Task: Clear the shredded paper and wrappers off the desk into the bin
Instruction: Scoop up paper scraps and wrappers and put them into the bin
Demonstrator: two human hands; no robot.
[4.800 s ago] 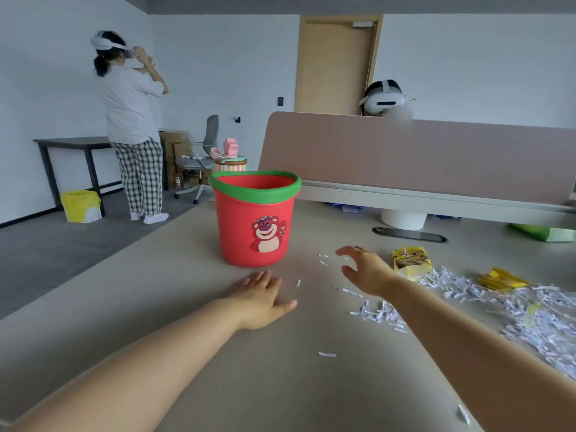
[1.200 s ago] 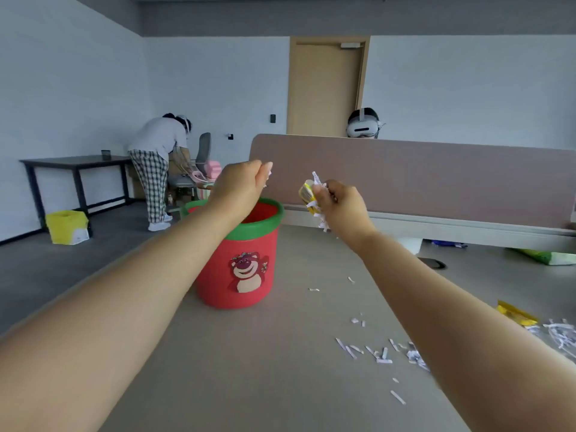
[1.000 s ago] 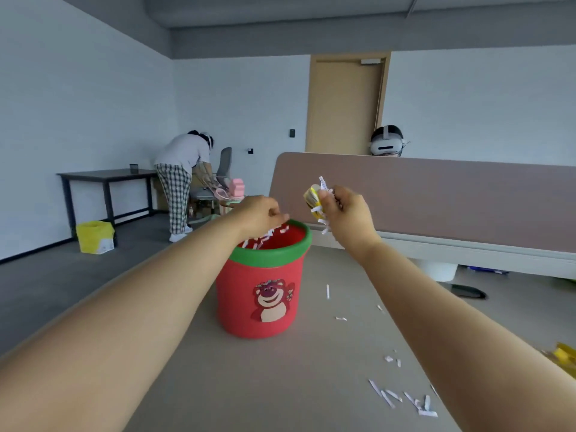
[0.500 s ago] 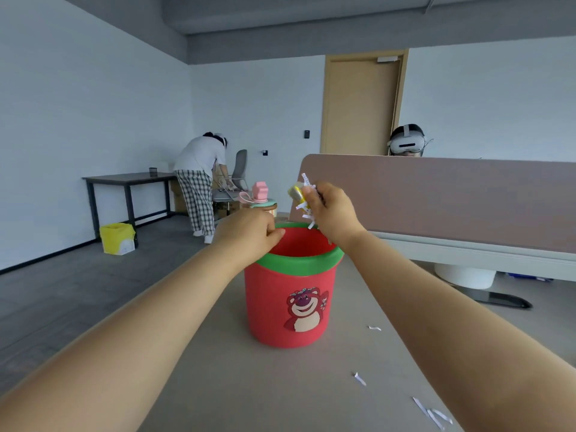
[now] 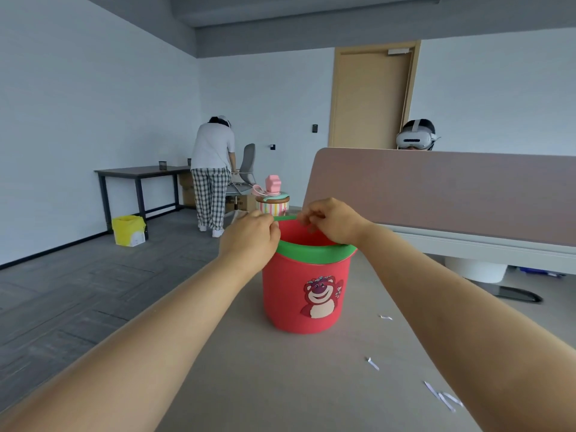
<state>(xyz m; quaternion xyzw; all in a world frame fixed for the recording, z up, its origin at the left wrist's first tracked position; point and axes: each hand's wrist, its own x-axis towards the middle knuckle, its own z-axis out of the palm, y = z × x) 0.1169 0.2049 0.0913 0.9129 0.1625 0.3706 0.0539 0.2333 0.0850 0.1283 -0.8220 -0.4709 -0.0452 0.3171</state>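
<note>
The red bin [image 5: 307, 294] with a green rim and a bear picture stands upright on the grey desk [image 5: 280, 385]. My left hand [image 5: 249, 238] hovers at the bin's left rim, fingers curled, with nothing visible in it. My right hand [image 5: 330, 222] is over the bin's mouth, its fingers loosely bent and pointing down; no paper or wrapper shows in it. A few shredded paper strips [image 5: 442, 399] lie on the desk at the lower right, with single scraps [image 5: 372, 363] closer to the bin. The bin's inside is hidden.
A brown desk divider [image 5: 452, 191] runs behind the bin, with a person in a headset [image 5: 416, 135] beyond it. To the left, the desk edge drops to the floor. Another person [image 5: 212, 173] bends by a dark table [image 5: 140, 174]; a yellow bin [image 5: 128, 230] sits below.
My right hand dropped from above the rim to over the bin's mouth, and the wad of paper and yellow wrapper it held is gone. The left hand stayed at the rim.
</note>
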